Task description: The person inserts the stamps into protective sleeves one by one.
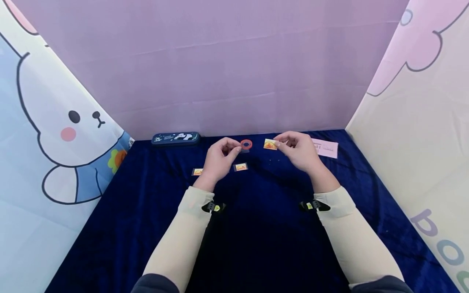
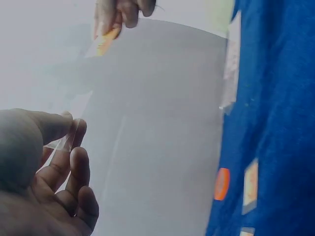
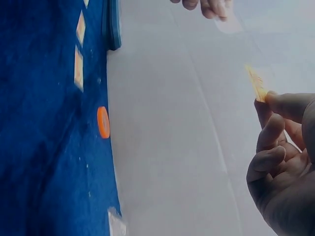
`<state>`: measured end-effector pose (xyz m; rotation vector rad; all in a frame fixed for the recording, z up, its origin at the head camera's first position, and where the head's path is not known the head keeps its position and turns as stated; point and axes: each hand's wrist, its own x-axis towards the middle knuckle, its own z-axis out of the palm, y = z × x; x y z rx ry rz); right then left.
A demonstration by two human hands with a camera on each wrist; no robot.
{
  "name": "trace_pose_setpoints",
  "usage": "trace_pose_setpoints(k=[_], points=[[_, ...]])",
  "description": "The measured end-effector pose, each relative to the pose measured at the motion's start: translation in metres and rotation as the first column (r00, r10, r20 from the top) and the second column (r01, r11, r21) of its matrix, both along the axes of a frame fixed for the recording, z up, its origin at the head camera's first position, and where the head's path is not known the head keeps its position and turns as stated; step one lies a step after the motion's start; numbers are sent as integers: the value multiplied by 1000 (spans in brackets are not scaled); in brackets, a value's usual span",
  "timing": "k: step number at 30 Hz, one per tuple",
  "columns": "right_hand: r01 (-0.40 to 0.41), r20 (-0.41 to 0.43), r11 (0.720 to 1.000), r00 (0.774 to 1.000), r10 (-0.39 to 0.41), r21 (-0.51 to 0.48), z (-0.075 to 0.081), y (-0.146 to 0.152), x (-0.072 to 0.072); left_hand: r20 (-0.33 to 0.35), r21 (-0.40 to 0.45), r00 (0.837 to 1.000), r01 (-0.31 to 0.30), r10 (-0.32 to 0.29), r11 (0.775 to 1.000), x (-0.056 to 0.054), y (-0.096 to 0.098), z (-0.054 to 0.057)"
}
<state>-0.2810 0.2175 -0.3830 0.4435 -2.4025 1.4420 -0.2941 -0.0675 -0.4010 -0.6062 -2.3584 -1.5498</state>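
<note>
My left hand (image 1: 221, 158) pinches a small clear plastic sleeve (image 2: 61, 143) between thumb and forefinger. To its right, my right hand (image 1: 299, 151) holds a small yellow-and-orange stamp-like picture card (image 1: 270, 144) by one edge. Both hands are raised above the dark blue cloth, with the card and the sleeve apart. Two similar cards in dark-edged sleeves lie on the cloth: one card (image 1: 240, 167) just right of my left wrist, the other card (image 1: 197, 172) partly hidden behind that wrist. An orange-red ring, like a tape roll (image 1: 246, 144), lies beyond my left fingertips.
At the back left lies a dark blue pencil case (image 1: 176, 138) with a panda on it. A pale pink packet (image 1: 327, 148) rests behind my right hand, partly covered by it. Fabric walls enclose the blue cloth (image 1: 256, 228) at the back and both sides.
</note>
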Motion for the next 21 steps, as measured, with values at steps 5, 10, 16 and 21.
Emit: trace_pose_setpoints(k=[5, 10, 16, 21], points=[[-37, 17, 999, 999, 38, -40, 8, -11, 4, -33, 78, 999, 15, -13, 997, 5, -5, 11], [-81, -19, 994, 997, 80, -73, 31, -29, 17, -49, 82, 999, 8, -4, 997, 10, -9, 20], [-103, -61, 986, 994, 96, -130, 47, -44, 30, -70, 124, 998, 14, -6, 992, 15, -11, 27], [-117, -48, 980, 993, 110, -158, 48, -49, 34, -64, 156, 998, 3, 7, 988, 17, -11, 28]])
